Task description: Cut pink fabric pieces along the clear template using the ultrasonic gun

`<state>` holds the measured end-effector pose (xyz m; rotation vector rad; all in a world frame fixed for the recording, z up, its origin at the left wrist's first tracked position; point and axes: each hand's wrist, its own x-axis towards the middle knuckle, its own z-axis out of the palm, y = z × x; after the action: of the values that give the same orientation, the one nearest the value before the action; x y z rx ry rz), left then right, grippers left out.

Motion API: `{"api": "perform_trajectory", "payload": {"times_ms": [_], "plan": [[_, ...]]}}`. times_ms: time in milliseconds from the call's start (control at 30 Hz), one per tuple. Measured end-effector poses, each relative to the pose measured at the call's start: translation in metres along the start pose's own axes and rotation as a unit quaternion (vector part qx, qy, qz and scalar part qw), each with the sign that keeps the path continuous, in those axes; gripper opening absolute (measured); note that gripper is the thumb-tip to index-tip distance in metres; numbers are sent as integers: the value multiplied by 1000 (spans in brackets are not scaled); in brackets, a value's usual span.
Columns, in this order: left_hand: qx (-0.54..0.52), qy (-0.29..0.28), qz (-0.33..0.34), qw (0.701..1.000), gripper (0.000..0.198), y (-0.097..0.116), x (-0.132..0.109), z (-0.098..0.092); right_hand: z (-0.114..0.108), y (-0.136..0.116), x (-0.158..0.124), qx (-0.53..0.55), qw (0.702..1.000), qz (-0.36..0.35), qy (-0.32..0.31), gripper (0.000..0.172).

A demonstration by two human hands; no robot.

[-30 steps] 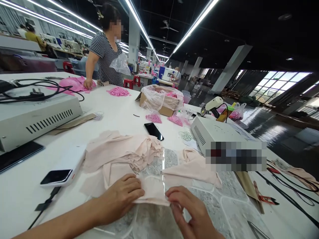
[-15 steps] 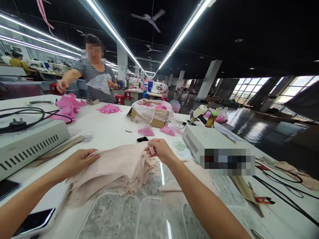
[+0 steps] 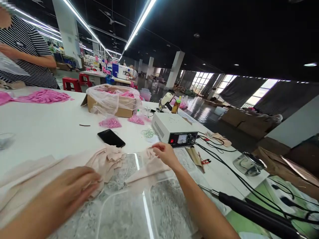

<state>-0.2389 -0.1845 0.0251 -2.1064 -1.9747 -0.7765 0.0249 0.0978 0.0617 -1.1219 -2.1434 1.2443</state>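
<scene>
A stack of thin pale pink fabric pieces (image 3: 109,157) lies at the left, its layered edge facing the middle. My left hand (image 3: 74,186) is over the near side of this stack; its fingers are bent but smeared by motion, so their grip is unclear. To the right, my right hand (image 3: 164,154) pinches the far edge of a pale pink fabric piece (image 3: 149,169). This piece lies over a grey marbled mat (image 3: 124,205) with a clear, shiny cover.
A black phone (image 3: 111,138) lies beyond the stack. Farther back are a cardboard box (image 3: 122,111) and pink bags (image 3: 111,122). A white control box (image 3: 174,127), red-handled snips (image 3: 205,161) and a black-handled corded tool (image 3: 249,209) are at right. A co-worker in stripes (image 3: 30,49) stands far left.
My view has swung right. My right hand has moved from the stack's corner to the fabric on the mat at right. My left hand has shifted nearer to me across the stack.
</scene>
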Motion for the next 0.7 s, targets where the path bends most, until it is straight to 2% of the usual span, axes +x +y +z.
{"api": "perform_trajectory", "payload": {"times_ms": [67,133,200,300,400,567,700], "plan": [[-50,-100,42,993,20,49,31,34,-23,31,-22,-19,999,12,25,37],[-62,-126,54,989,12,83,64,65,-39,59,-41,-41,998,13,47,37],[-67,-143,54,986,16,97,91,90,-47,80,-54,-68,996,4,65,37],[-69,-150,31,986,12,95,117,110,-50,98,-66,-109,990,-22,87,32],[-73,-165,17,983,14,86,130,111,-47,105,-68,-145,982,-58,104,27],[-88,-200,18,976,38,84,143,94,-44,111,-56,-184,973,-85,107,32],[-99,-191,5,977,42,85,155,82,-46,108,-53,-207,966,-111,111,33]]}}
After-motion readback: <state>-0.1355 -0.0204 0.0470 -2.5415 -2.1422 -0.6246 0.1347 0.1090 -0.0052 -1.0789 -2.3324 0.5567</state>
